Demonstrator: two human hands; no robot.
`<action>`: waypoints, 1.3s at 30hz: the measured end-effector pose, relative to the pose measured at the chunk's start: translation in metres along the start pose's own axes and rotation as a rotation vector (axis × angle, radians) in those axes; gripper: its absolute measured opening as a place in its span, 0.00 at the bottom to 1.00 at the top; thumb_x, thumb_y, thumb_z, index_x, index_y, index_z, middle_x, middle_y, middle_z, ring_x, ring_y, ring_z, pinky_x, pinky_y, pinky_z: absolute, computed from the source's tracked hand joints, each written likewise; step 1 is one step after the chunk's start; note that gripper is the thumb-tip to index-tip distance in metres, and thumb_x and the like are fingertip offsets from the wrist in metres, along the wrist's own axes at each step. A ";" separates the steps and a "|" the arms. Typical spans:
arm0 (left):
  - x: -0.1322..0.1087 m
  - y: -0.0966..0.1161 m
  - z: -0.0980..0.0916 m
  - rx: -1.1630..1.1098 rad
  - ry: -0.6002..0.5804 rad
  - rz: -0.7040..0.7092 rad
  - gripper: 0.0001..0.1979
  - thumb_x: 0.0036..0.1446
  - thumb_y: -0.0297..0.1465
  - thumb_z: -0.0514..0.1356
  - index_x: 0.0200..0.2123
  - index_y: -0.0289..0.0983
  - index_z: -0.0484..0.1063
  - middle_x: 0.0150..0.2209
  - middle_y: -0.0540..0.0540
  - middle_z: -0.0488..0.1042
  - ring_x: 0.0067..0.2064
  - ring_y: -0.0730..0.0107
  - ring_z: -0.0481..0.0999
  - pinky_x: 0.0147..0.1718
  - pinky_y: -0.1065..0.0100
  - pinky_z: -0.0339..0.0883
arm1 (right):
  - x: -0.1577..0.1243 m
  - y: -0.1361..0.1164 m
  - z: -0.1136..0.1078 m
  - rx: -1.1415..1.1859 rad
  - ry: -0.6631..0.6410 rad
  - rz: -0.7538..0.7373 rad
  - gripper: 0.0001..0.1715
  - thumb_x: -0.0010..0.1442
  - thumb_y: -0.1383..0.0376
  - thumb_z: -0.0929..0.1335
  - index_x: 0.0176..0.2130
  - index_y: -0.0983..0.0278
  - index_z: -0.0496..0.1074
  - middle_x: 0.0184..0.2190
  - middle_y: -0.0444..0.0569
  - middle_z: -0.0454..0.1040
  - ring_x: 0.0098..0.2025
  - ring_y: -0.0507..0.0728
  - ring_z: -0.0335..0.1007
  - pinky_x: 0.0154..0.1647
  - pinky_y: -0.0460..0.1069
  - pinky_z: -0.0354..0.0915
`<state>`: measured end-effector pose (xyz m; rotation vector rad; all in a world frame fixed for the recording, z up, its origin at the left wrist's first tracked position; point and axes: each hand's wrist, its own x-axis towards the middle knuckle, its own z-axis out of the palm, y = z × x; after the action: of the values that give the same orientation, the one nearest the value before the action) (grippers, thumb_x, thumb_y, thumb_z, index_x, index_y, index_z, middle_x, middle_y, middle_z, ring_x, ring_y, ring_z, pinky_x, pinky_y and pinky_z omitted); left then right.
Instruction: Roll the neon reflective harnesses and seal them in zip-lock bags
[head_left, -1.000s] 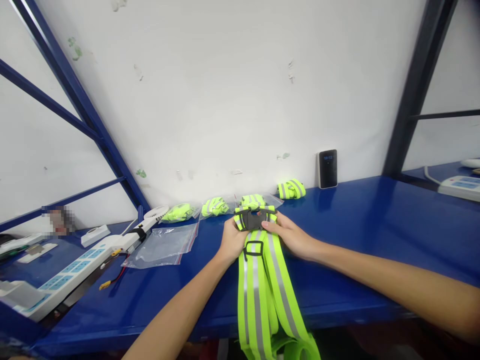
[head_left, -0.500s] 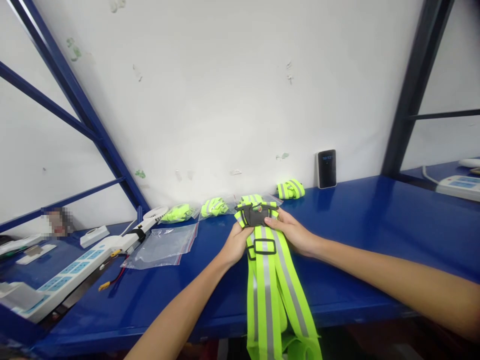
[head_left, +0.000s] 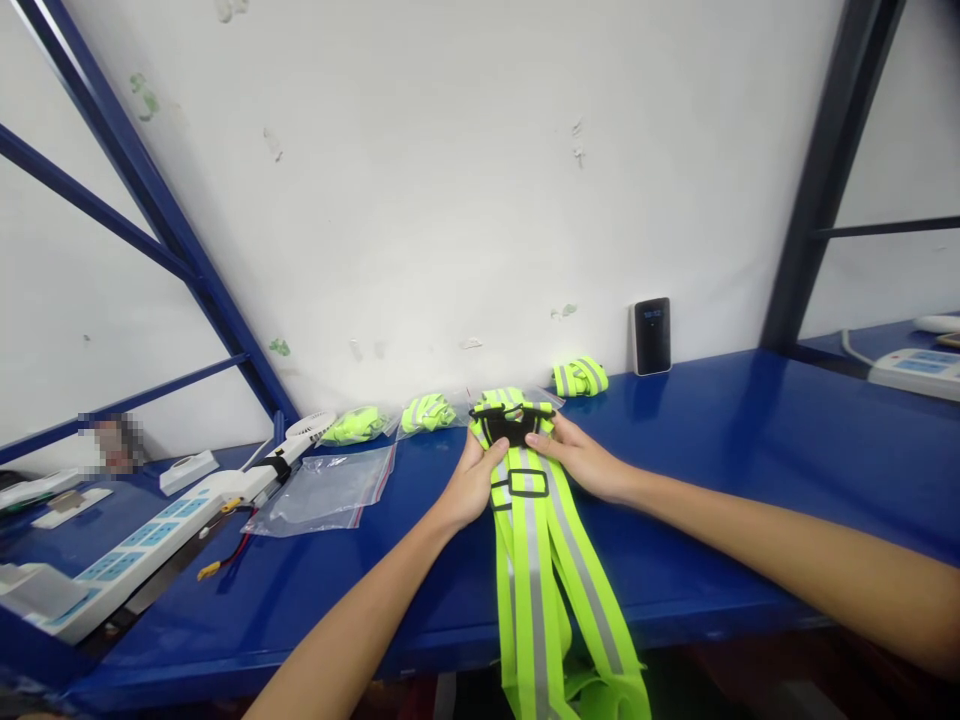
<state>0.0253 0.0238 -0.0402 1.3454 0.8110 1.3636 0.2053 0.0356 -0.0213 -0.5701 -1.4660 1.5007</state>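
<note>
Arms (head_left: 720,525) outstretched over the table's front edge (head_left: 442,635), left hand (head_left: 474,480) and right hand (head_left: 586,462) grip the reflective harness's (head_left: 534,590) black buckle (head_left: 510,428).

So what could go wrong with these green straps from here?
The green straps hang past the front edge of the blue table, so they might slide down if the left hand and right hand loosen on the black buckle. The lengths run close together, so they could twist or tangle.
</note>
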 end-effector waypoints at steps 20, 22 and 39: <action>0.000 0.003 -0.002 0.257 -0.073 0.136 0.28 0.61 0.39 0.58 0.62 0.41 0.58 0.59 0.42 0.67 0.61 0.58 0.64 0.63 0.57 0.51 | -0.005 -0.003 0.009 -0.053 0.061 -0.020 0.34 0.47 0.72 0.72 0.52 0.61 0.63 0.51 0.50 0.73 0.55 0.62 0.68 0.59 0.60 0.61; 0.000 0.005 -0.003 0.221 -0.079 0.111 0.29 0.60 0.40 0.60 0.62 0.41 0.59 0.56 0.42 0.69 0.60 0.57 0.66 0.62 0.56 0.53 | -0.004 -0.003 0.007 -0.067 0.048 -0.023 0.34 0.47 0.72 0.73 0.52 0.61 0.63 0.51 0.50 0.73 0.57 0.63 0.67 0.60 0.60 0.60; 0.001 0.005 0.010 0.004 -0.034 0.151 0.28 0.58 0.37 0.62 0.60 0.44 0.58 0.57 0.45 0.69 0.56 0.61 0.70 0.57 0.59 0.61 | -0.003 -0.003 0.011 0.011 0.149 0.048 0.25 0.50 0.67 0.71 0.48 0.59 0.67 0.44 0.46 0.77 0.50 0.62 0.71 0.55 0.58 0.64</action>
<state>0.0344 0.0212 -0.0342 1.4534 0.7014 1.4524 0.1986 0.0275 -0.0170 -0.6998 -1.3376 1.4698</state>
